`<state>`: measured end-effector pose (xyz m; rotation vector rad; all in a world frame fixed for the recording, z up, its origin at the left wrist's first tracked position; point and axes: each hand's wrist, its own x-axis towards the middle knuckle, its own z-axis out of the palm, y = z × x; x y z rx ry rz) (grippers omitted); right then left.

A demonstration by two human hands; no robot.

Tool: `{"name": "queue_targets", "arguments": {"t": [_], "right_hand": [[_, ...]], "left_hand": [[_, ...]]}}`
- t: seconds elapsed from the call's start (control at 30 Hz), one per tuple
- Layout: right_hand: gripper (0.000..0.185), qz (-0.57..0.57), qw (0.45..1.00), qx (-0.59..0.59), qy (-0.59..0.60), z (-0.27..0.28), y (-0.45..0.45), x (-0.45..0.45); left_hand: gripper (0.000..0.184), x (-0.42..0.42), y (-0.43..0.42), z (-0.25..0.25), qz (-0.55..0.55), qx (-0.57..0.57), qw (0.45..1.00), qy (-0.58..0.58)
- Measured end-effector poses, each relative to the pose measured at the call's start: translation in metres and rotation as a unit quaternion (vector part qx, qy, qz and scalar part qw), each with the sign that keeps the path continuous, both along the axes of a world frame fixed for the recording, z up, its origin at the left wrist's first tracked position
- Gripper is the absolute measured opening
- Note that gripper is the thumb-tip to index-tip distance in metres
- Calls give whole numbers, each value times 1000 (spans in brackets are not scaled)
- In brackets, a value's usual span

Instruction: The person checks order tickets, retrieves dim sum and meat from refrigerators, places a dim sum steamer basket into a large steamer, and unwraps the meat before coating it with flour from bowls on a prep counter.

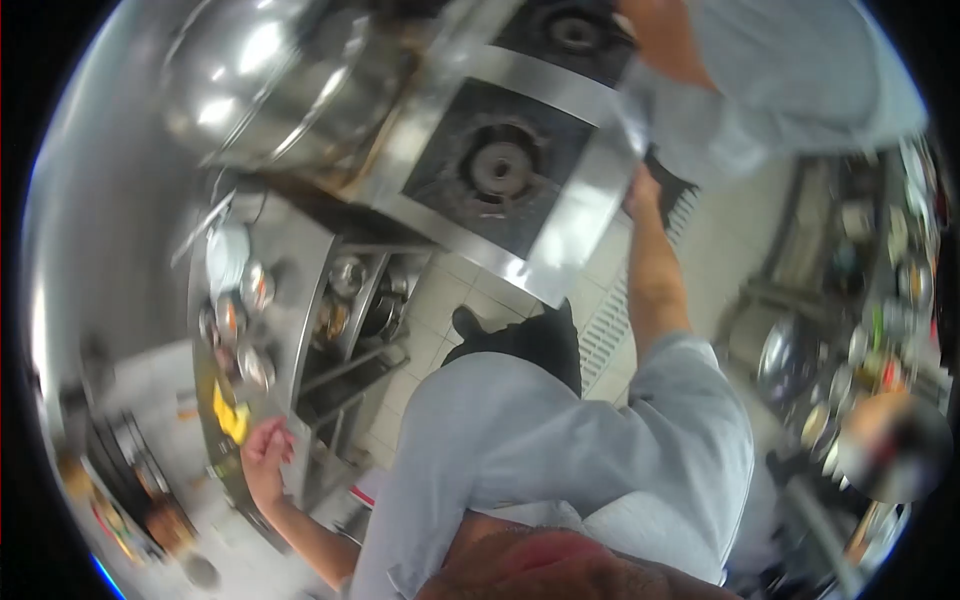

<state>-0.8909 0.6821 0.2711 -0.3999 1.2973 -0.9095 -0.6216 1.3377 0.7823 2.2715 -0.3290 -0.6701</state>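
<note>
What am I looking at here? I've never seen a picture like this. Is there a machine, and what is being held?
No robot here, just a person's two bare hands. The single picture comes from a camera worn on their head, looking forward and down. The left hand is close to a yellow item, possibly a cloth; I see nothing held in it. The right hand is at the edge of a steel stove, its grip hidden. Metal bowls sit on the steel counter at left, and a large metal pot stands beyond. Another person's pale sleeve shows at upper right.
</note>
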Motion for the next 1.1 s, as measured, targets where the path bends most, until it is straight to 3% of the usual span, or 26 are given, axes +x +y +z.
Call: {"name": "queue_targets", "arguments": {"t": [0.03, 0.07, 0.17, 0.23, 0.3, 0.33, 0.4, 0.43, 0.5, 0.53, 0.57, 0.6, 0.67, 0.8, 0.9, 0.97, 1.03, 1.07, 1.1], "right_hand": [[25, -17, 998, 18, 50, -11, -14, 6], [27, -47, 995, -30, -78, -13, -17, 14], [44, -46, 998, 3, -40, -4, -26, 18], [45, 45, 995, -10, -86, -20, -31, -1], [65, 144, 977, -126, -96, 1, 12, -19], [71, 112, 984, -92, -106, 5, 41, -34], [60, 108, 993, 48, -31, -41, 94, -85], [63, 142, 979, 78, 125, -71, 144, -111], [38, 299, 917, 138, 228, -134, 244, -185], [36, 378, 844, 278, 261, -145, 281, -211], [32, 505, 834, 208, -85, -169, 321, -283], [30, 624, 753, 209, 28, -143, 346, -272], [27, 746, 610, 193, 185, -102, 365, -213], [21, 859, 420, 137, 260, -71, 373, -66], [16, 878, 342, 171, 288, -63, 390, 57], [14, 898, 300, 115, 301, -39, 413, 147], [22, 892, 232, -236, 309, 34, 467, 228], [20, 884, 265, -244, 298, 97, 517, 264], [16, 870, 294, -302, 255, 120, 554, 291]], "left_hand": [[28, -8, 0, 0, 8, 2, 1000, 6], [28, -13, 1, 0, 17, 5, 1000, 13], [27, -25, 6, -11, 57, 6, 997, 43], [26, -29, 15, -17, 63, 9, 996, 61], [26, -32, 34, -25, 90, -15, 993, 74], [26, -31, 44, -28, 100, -29, 991, 80], [27, -35, 70, -35, 135, -46, 987, 76], [27, -39, 88, -41, 148, -61, 984, 75], [25, -49, 120, -45, 168, -83, 980, 71], [25, -53, 136, -49, 176, -81, 978, 74], [24, -57, 154, -54, 188, -80, 976, 76], [24, -63, 175, -59, 206, -79, 972, 74], [23, -72, 223, -74, 236, -91, 964, 77], [23, -96, 331, -115, 313, -147, 935, 78], [23, -119, 411, -151, 361, -189, 909, 83], [25, -137, 458, -162, 404, -209, 888, 75], [25, -149, 506, -166, 441, -207, 871, 60], [25, -162, 529, -170, 455, -209, 864, 44], [25, -160, 552, -171, 462, -206, 862, 35]]}}
